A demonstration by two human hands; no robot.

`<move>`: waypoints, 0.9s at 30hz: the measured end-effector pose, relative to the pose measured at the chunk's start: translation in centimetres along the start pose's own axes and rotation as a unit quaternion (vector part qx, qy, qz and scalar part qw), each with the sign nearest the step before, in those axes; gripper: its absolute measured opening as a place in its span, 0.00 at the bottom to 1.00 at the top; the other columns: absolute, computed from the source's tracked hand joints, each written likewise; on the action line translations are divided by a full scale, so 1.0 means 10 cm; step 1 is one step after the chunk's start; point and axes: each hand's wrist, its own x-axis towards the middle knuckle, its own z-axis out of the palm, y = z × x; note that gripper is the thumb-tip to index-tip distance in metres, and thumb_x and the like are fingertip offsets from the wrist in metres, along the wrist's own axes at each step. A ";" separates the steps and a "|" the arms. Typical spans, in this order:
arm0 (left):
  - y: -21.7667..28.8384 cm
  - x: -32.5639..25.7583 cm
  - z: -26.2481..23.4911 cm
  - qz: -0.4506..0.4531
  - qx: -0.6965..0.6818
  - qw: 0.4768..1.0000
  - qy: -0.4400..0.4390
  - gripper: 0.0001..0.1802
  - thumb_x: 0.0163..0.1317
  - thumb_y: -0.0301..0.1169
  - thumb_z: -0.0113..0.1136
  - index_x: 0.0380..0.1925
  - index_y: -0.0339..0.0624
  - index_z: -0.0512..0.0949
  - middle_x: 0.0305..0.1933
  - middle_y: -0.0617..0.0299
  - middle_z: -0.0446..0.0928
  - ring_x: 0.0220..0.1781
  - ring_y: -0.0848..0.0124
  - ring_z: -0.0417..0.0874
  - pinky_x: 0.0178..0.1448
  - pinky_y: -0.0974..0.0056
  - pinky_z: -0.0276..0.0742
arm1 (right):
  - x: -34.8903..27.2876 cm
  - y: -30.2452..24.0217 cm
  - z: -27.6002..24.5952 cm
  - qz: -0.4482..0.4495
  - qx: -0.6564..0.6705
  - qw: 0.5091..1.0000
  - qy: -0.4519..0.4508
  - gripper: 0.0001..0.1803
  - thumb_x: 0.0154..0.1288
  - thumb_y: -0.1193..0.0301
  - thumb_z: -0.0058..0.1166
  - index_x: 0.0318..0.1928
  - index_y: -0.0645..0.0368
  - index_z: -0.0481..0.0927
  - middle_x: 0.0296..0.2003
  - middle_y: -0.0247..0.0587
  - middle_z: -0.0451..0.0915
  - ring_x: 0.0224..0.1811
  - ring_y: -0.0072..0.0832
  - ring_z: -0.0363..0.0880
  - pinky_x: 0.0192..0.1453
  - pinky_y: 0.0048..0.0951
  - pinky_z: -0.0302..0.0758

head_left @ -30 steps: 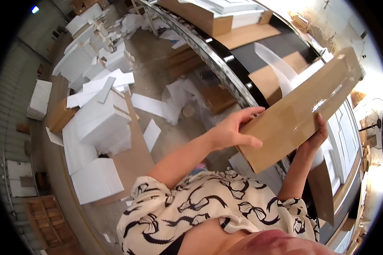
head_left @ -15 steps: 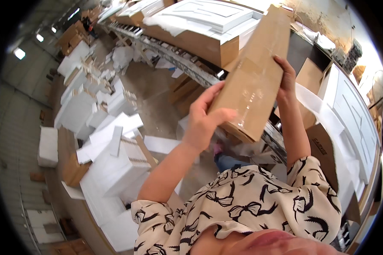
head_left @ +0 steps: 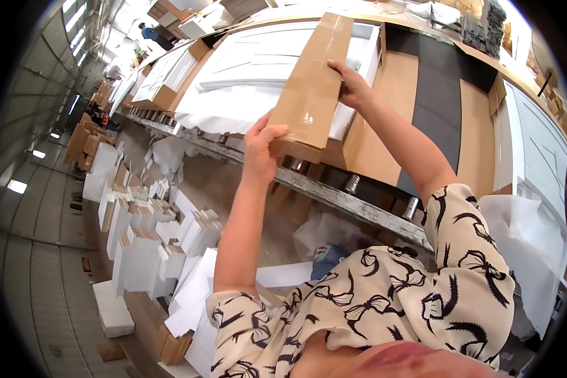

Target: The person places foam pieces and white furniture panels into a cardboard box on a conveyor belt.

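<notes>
I hold a long flat brown cardboard piece (head_left: 315,82) between both hands. My left hand (head_left: 259,151) grips its near end from the left side. My right hand (head_left: 351,85) holds its right edge about halfway along. The cardboard lies over the right side of a white panelled door (head_left: 258,63) that rests in an open cardboard box on a roller conveyor (head_left: 334,192). White foam or paper padding (head_left: 227,110) sticks out at the door's near edge.
Stacks of white foam blocks and cardboard strips (head_left: 148,239) cover the floor at my left. More boxed white doors (head_left: 164,72) lie farther along the conveyor. Another white door (head_left: 538,151) lies at the right. A person (head_left: 150,31) stands far off.
The cardboard piece has gone from being held up and tilted in the air to lying over the white door on the conveyor. Both hands stayed on it.
</notes>
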 end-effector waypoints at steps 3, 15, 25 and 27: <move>-0.33 0.44 -0.13 -0.034 -0.011 0.999 -0.018 0.26 0.48 0.25 0.56 0.51 0.35 0.71 0.43 0.60 0.76 0.43 0.74 0.76 0.45 0.68 0.74 | 0.38 0.03 -0.36 -0.018 -0.031 0.998 0.053 0.22 0.63 0.60 0.50 0.50 0.63 0.70 0.44 0.42 0.77 0.46 0.33 0.77 0.50 0.41 0.76; -0.75 1.39 -0.29 -0.222 -0.040 0.953 -0.201 0.35 0.57 0.35 0.54 0.63 0.44 0.53 0.47 0.54 0.70 0.40 0.66 0.78 0.30 0.63 0.83 | 0.95 -0.33 -0.81 -0.031 -0.393 0.860 0.325 0.23 0.67 0.60 0.40 0.50 0.69 0.69 0.41 0.50 0.75 0.38 0.34 0.77 0.39 0.34 0.75; -0.82 2.11 -0.65 -0.224 0.532 0.712 -0.400 0.21 0.55 0.35 0.51 0.49 0.37 0.70 0.39 0.50 0.77 0.38 0.64 0.80 0.35 0.59 0.78 | 0.83 0.27 -0.60 -0.050 -0.902 0.410 0.128 0.32 0.64 0.53 0.42 0.62 0.59 0.60 0.62 0.55 0.57 0.65 0.52 0.53 0.67 0.43 0.54; -0.88 2.13 -0.66 -0.201 0.567 0.674 -0.430 0.19 0.54 0.35 0.51 0.43 0.35 0.72 0.37 0.48 0.78 0.37 0.62 0.80 0.36 0.58 0.77 | 0.82 0.46 -0.66 -0.040 -0.933 0.329 0.144 0.32 0.65 0.53 0.39 0.63 0.58 0.58 0.63 0.55 0.57 0.66 0.50 0.51 0.68 0.43 0.49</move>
